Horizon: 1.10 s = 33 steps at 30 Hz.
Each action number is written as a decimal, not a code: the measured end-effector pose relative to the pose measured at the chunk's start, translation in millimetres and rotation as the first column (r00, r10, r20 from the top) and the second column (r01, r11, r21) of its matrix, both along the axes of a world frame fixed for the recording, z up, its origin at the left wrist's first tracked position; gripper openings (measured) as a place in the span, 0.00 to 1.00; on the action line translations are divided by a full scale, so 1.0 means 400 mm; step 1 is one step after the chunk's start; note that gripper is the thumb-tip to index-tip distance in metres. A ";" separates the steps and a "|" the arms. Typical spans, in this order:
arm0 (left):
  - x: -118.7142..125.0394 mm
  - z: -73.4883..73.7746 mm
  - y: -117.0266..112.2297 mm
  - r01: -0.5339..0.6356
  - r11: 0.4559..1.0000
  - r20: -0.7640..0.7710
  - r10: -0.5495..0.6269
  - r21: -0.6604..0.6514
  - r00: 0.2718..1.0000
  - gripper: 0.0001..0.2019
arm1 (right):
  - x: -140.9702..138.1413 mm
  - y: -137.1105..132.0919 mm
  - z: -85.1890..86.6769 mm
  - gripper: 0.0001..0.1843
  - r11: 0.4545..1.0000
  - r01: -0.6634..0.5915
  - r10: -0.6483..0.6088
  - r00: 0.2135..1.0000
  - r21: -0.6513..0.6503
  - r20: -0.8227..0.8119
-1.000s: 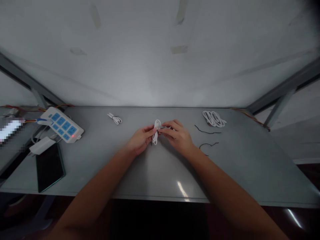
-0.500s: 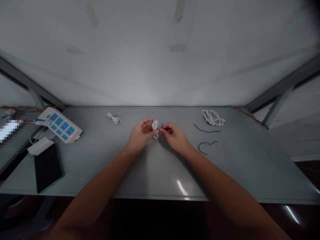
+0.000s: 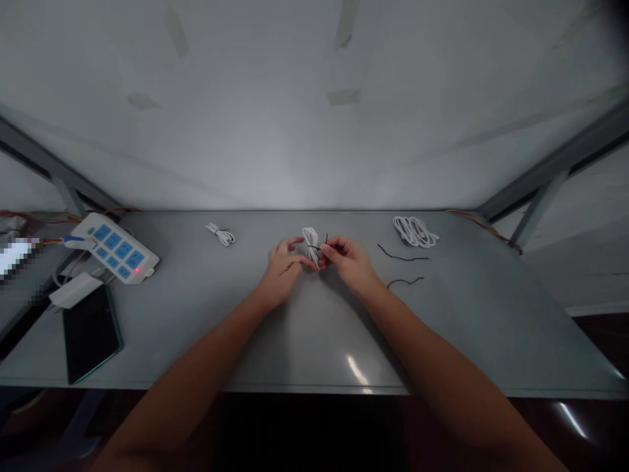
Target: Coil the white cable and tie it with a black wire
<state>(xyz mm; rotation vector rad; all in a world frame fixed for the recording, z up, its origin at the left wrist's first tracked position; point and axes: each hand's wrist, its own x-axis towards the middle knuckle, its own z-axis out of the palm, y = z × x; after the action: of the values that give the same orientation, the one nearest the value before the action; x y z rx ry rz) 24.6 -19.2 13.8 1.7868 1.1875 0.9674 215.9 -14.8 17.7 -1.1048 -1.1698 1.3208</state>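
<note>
A coiled white cable (image 3: 310, 246) stands upright between your hands, above the counter (image 3: 314, 341). Your right hand (image 3: 348, 262) pinches a black twist tie (image 3: 317, 248) around it; your left hand (image 3: 285, 272) curls against its lower end. Loose black ties (image 3: 403, 257) lie to the right, a larger white coil (image 3: 415, 231) beyond them, and a power strip (image 3: 114, 252) far left.

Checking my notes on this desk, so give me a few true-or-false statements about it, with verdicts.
1. The right hand pinches a thin black wire at a white coiled cable. True.
2. The left hand rests on the blue-socketed power strip. False: it is beside the white coiled cable, well away from the strip.
3. The power strip shows a lit red light. True.
4. Two loose black wires lie left of the hands. False: they lie to the right, near a larger white cable coil.
</note>
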 end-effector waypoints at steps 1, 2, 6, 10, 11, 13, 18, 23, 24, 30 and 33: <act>0.002 -0.001 0.002 -0.014 0.999 0.047 0.016 -0.050 0.999 0.15 | -0.001 0.000 0.001 0.20 1.000 -0.018 0.018 1.000 0.007 -0.009; 0.004 -0.001 0.004 -0.012 0.995 0.099 0.022 -0.103 0.995 0.16 | -0.002 -0.001 0.001 0.20 0.999 -0.037 0.037 0.999 0.015 -0.011; 0.011 -0.005 0.010 0.105 0.961 0.267 -0.034 -0.256 0.963 0.18 | -0.005 0.000 -0.001 0.21 0.997 -0.064 0.064 0.998 0.037 -0.012; 0.019 -0.009 0.007 0.118 0.933 0.454 0.053 -0.340 0.889 0.20 | -0.009 0.001 -0.004 0.22 0.998 -0.059 0.059 0.996 0.002 -0.068; 0.020 -0.007 0.005 0.129 0.923 0.491 0.072 -0.363 0.868 0.23 | -0.011 0.001 -0.005 0.22 0.998 -0.065 0.065 0.995 -0.004 -0.079; 0.020 0.001 0.001 0.184 0.894 0.521 0.062 -0.408 0.851 0.27 | -0.013 0.000 -0.006 0.23 0.997 -0.072 0.071 0.995 -0.005 -0.076; 0.010 0.017 0.002 0.047 0.964 0.341 0.047 -0.260 0.939 0.15 | -0.012 0.001 -0.013 0.22 0.999 -0.047 0.046 0.999 0.025 0.020; 0.007 0.000 0.007 -0.077 0.991 0.225 0.100 -0.108 0.969 0.11 | -0.010 0.005 -0.028 0.19 0.999 -0.044 0.044 0.997 0.003 0.067; 0.007 -0.005 0.008 -0.054 0.991 0.248 0.083 -0.120 0.965 0.12 | -0.011 0.006 -0.033 0.19 0.999 -0.040 0.041 0.997 -0.013 0.071; 0.008 -0.021 0.024 -0.075 0.997 0.193 0.079 -0.024 0.978 0.09 | -0.016 0.020 -0.060 0.18 1.000 -0.013 0.019 0.978 -0.028 0.207; 0.005 -0.023 0.034 -0.112 0.994 0.128 0.109 0.017 0.986 0.11 | 0.001 0.031 -0.067 0.10 0.979 -0.008 -0.086 0.891 0.206 0.446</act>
<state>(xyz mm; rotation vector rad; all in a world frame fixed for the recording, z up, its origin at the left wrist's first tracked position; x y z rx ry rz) 26.4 -5.7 4.6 1.6656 1.2087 1.1471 216.4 -2.3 -9.2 -1.3171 -1.5765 0.9051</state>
